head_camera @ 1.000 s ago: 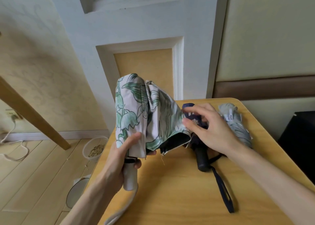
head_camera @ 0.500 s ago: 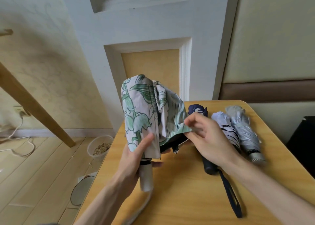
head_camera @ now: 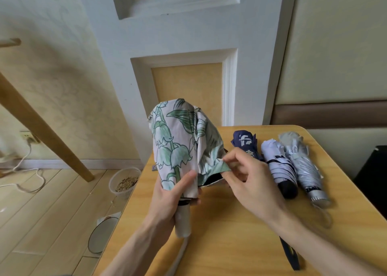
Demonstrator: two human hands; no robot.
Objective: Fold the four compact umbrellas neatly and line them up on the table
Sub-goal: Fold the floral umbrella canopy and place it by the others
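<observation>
I hold a floral umbrella (head_camera: 178, 144), white with green leaves, upright above the wooden table (head_camera: 219, 244). My left hand (head_camera: 173, 196) grips it where the canopy meets the beige handle, thumb pressed on the cloth. My right hand (head_camera: 249, 181) pinches a loose fold of its canopy edge on the right side. Three folded umbrellas lie side by side at the back right: a navy one (head_camera: 245, 144), partly hidden behind my right hand, a white one with dark stripes (head_camera: 278, 165), and a silver one (head_camera: 303, 167).
The navy umbrella's dark strap (head_camera: 290, 257) trails toward the table's front edge. On the floor at the left stand a clear tub of grain (head_camera: 123, 181) and a round bowl (head_camera: 102, 236). A slanted wooden beam (head_camera: 41, 129) and white cables lie further left.
My right hand left the navy umbrella and took hold of the floral canopy's edge. The view shifted, so the white striped and silver umbrellas now show fully.
</observation>
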